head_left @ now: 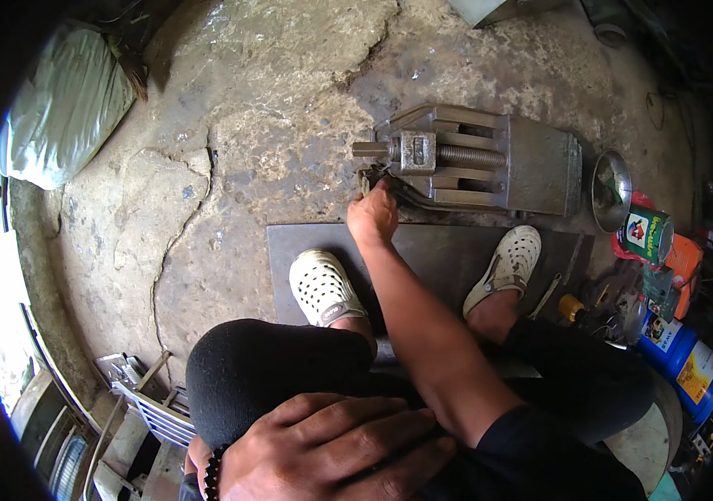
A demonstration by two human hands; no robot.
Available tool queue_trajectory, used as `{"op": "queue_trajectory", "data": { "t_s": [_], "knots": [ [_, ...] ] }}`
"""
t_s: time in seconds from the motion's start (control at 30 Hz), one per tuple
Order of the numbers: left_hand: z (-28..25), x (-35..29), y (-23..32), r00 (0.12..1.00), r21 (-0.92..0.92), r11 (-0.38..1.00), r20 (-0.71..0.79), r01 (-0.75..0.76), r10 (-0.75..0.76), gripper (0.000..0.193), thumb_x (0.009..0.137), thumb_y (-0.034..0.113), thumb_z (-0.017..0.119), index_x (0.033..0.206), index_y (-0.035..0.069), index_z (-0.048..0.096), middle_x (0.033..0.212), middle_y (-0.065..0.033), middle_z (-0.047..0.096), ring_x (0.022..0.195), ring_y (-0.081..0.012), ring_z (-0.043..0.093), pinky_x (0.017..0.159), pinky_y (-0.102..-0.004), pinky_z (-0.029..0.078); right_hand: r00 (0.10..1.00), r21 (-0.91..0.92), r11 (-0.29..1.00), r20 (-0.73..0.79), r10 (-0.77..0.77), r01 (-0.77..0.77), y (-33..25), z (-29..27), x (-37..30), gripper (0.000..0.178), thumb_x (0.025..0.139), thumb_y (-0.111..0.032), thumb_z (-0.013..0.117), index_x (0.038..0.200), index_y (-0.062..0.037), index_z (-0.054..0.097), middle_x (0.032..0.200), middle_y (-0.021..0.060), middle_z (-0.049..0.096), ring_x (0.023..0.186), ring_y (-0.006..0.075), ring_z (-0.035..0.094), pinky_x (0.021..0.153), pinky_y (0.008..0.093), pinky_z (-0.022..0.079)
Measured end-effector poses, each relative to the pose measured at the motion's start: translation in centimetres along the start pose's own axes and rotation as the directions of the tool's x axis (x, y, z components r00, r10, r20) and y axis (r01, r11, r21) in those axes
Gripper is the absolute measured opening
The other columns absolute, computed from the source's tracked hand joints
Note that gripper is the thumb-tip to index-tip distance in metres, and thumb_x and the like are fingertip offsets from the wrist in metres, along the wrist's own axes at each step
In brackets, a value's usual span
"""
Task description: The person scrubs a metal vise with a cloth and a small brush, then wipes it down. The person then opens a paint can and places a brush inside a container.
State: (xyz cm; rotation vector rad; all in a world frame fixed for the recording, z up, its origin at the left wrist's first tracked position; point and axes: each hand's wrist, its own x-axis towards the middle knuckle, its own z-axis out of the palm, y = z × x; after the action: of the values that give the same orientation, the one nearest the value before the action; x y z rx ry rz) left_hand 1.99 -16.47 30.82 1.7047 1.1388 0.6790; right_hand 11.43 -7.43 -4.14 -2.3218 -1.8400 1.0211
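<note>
A heavy grey metal vise (540,171) lies on the floor ahead of me, its threaded screw (472,156) running lengthwise and a square screw end (370,149) pointing left. My right hand (373,215) reaches to the vise's near left corner, fingers closed and turned away from me. A small pale, thin piece shows at the fingertips; what it is, I cannot make out. Close to the camera, my left hand (336,442) lies flat across my lap with its fingers stretched out, holding nothing visible. A dark beaded bracelet (212,474) circles that wrist.
My feet in white clogs (323,288) rest on a dark metal plate (423,242). At right are a round metal bowl (611,190), a green can (649,236), an orange container (685,263) and a blue bucket (684,363). A wrapped sack (73,104) stands far left on cracked concrete.
</note>
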Motion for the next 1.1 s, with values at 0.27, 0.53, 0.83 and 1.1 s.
{"op": "queue_trajectory", "data": {
  "t_s": [0.27,0.53,0.83,1.1],
  "knots": [
    [0.8,-0.7,-1.9,0.973,0.047,0.982,-0.136,-0.183,0.188,0.043,0.081,0.033,0.072,0.115,0.007,0.068,0.114,-0.0119,0.066,0.102,-0.0295,0.066,0.081,-0.0369,0.052,0.759,0.183,0.815,0.297,-0.579,0.550,1.8,-1.7,-1.0,0.070,0.079,-0.001,0.063,0.144,-0.0187,0.046,0.127,0.0237,0.056,0.114,0.0419,0.056,0.095,0.0455,0.048],
    [1.1,-1.0,-2.0,0.977,0.032,0.986,-0.133,-0.164,0.167,0.042,0.081,0.032,0.072,0.113,0.006,0.068,0.113,-0.0124,0.066,0.102,-0.0296,0.066,0.081,-0.0379,0.052,0.847,0.073,0.880,0.247,-0.471,0.468,4.9,-9.0,-5.1,0.068,0.073,0.000,0.064,0.139,-0.0132,0.052,0.124,0.0216,0.059,0.113,0.0413,0.057,0.096,0.0437,0.049],
    [-0.5,0.5,0.2,0.996,-0.075,0.997,-0.075,0.035,-0.041,0.044,0.080,0.029,0.073,0.114,0.003,0.066,0.114,-0.0151,0.066,0.103,-0.0317,0.066,0.083,-0.0400,0.052,0.952,0.219,0.933,0.045,-0.304,0.287,5.2,-30.6,6.4,0.056,0.081,-0.004,0.057,0.136,-0.0141,0.057,0.103,0.0109,0.069,0.088,0.0154,0.064,0.080,0.0289,0.051],
    [-2.4,4.6,-1.2,0.994,-0.057,0.998,0.100,-0.040,0.046,0.046,0.086,0.033,0.073,0.108,-0.008,0.066,0.101,-0.0217,0.069,0.095,-0.0350,0.070,0.081,-0.0425,0.058,0.519,-0.133,0.502,0.195,-0.832,0.854,1.0,-37.8,11.6,0.054,0.082,0.000,0.052,0.135,-0.0058,0.054,0.119,0.0188,0.065,0.100,0.0308,0.065,0.090,0.0389,0.050]
  ]
}}
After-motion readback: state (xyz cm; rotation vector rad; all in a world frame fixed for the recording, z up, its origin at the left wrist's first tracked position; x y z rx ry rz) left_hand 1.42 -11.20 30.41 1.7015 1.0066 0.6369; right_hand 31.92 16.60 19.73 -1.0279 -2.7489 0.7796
